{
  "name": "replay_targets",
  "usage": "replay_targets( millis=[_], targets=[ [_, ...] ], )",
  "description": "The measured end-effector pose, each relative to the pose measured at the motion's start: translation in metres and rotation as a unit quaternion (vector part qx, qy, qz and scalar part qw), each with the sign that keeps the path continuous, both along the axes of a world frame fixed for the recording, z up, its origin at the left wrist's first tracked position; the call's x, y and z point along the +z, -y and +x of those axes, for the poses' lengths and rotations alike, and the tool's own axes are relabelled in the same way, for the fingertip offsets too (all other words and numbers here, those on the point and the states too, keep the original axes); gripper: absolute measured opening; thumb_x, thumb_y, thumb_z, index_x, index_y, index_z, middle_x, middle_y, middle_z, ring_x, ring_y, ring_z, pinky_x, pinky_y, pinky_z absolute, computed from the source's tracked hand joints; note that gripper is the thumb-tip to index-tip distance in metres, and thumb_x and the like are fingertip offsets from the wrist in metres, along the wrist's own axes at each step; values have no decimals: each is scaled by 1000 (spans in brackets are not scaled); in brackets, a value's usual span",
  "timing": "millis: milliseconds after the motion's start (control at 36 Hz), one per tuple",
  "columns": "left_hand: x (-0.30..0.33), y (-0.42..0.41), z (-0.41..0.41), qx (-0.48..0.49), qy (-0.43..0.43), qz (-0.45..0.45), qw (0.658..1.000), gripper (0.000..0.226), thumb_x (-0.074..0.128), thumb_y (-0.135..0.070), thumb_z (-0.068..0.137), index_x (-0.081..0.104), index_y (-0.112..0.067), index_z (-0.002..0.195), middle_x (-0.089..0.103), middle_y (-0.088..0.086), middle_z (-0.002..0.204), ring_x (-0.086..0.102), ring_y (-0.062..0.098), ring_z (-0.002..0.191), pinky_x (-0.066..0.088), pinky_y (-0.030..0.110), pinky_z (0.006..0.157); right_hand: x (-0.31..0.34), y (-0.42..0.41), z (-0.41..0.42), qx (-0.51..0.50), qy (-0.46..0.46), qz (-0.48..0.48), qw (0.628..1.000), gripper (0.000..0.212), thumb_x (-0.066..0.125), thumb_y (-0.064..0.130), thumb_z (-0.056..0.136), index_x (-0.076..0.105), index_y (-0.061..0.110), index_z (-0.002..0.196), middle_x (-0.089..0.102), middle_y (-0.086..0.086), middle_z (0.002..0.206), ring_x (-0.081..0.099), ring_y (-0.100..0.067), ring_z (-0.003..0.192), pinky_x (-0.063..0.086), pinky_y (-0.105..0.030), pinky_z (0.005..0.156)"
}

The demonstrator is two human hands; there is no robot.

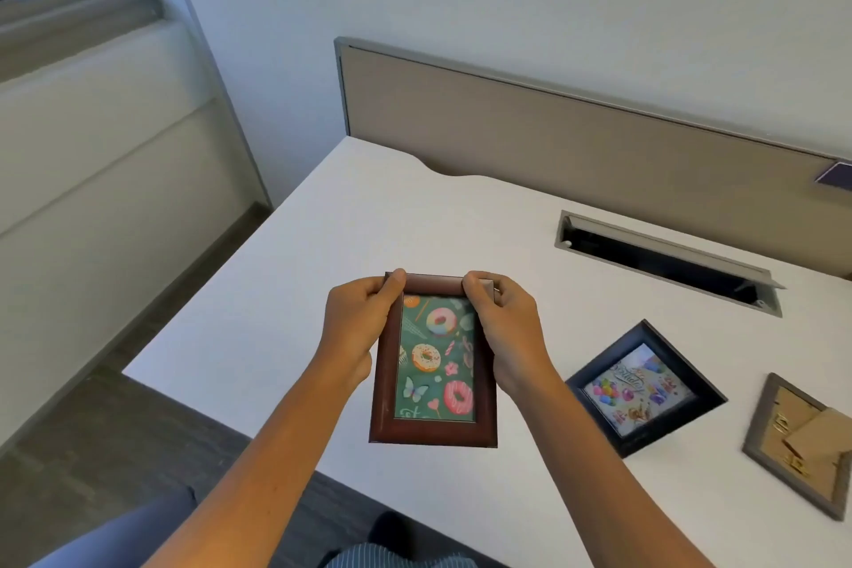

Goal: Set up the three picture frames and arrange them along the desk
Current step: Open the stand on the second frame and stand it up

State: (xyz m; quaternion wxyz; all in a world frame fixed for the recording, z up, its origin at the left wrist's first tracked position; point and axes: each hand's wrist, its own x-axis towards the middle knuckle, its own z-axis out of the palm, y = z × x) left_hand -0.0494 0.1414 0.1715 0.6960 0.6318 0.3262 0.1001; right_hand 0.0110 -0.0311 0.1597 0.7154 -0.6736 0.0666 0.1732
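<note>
The left hand (357,327) and the right hand (505,332) are closed on the upper corners of the brown frame (433,362) (doughnut picture), held above the desk (378,217); to its right the black frame (645,387) and the grey frame (802,443) lie flat

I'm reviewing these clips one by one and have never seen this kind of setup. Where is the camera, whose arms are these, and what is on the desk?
There is no machine here. The single picture comes from a wide-angle camera worn on a person's head, looking down at their own bare arms. The left hand and right hand grip the top corners of a reddish-brown frame with a doughnut picture, holding it above the white desk. To the right, a black frame lies picture side up, and a grey frame lies face down with its cardboard stand showing. Further back is a cable slot in the desk.
</note>
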Motion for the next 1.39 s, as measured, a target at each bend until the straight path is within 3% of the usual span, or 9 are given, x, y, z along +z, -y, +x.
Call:
replay_targets(
  millis=[139, 389, 528, 750, 944, 1056, 1139, 1250, 1389],
  targets=[
    [4, 35, -6, -10, 11, -27, 1000, 31, 74, -43, 93, 81, -14, 87, 82, 3, 79, 79, 13, 68, 57, 18, 51, 2, 38, -12, 2, -21, 31, 999, 30, 74, 42, 102, 72, 12, 103, 85, -12, 99, 84, -30, 92, 65, -35, 71],
    [3, 83, -17, -4, 32, -56, 998, 27, 72, -43, 96, 80, -18, 89, 82, 3, 82, 80, 16, 72, 58, 20, 52, 5, 86, -34, -24, -46, 37, 998, 51, 71, 54, 100, 69, 5, 115, 85, -11, 103, 84, -30, 99, 66, -45, 89],
    [0, 99, -21, -8, 56, -70, 996, 25, 65, -42, 101, 77, -20, 101, 82, 0, 91, 79, 11, 80, 59, 18, 60, 1, 107, -51, -12, -25, 3, 1000, 59, 61, 62, 101, 70, 6, 114, 85, -3, 102, 84, -18, 96, 66, -27, 72],
    [-7, 117, -25, -115, 101, -149, 977, 33, 55, -49, 102, 69, -22, 115, 78, 7, 108, 78, 21, 95, 63, 37, 73, -11, 131, -74, 37, 47, -57, 997, 52, 62, 73, 89, 77, 28, 111, 85, 13, 106, 81, -6, 100, 63, -18, 73],
    [-10, 123, -26, -148, 171, -178, 958, 32, 55, -42, 103, 69, -16, 117, 71, 10, 122, 69, 16, 110, 57, 26, 89, -16, 144, -86, 78, 89, -118, 986, 63, 61, 93, 77, 81, 37, 97, 81, 1, 96, 76, -22, 94, 64, -46, 84],
    [-12, 126, -26, -162, 191, -198, 948, 29, 51, -33, 104, 70, -16, 118, 65, 20, 140, 61, 20, 134, 54, 23, 98, -19, 147, -91, 94, 80, -111, 986, 31, 65, 78, 86, 77, 55, 101, 76, -5, 105, 70, -34, 106, 63, -53, 93],
    [-13, 126, -25, -172, 205, -201, 942, 29, 48, -28, 106, 68, -12, 120, 61, 25, 142, 52, 24, 144, 49, 31, 111, -21, 150, -93, 92, 72, -94, 989, 13, 68, 69, 94, 73, 68, 106, 78, 15, 109, 72, -20, 108, 66, -37, 95],
    [-14, 127, -23, -175, 211, -209, 939, 29, 47, -27, 106, 68, -13, 119, 63, 19, 142, 51, 28, 144, 50, 27, 107, -21, 152, -94, 82, 78, -84, 990, 21, 72, 49, 101, 73, 64, 116, 77, 23, 116, 67, 3, 116, 54, -23, 98],
    [-16, 128, -16, -162, 218, -220, 937, 28, 56, -33, 103, 69, -13, 117, 69, 16, 130, 50, 32, 145, 48, 28, 111, -16, 152, -99, 61, 110, -61, 990, 43, 69, 83, 83, 62, 73, 124, 67, 37, 130, 56, 19, 125, 47, 1, 88]
  ],
)
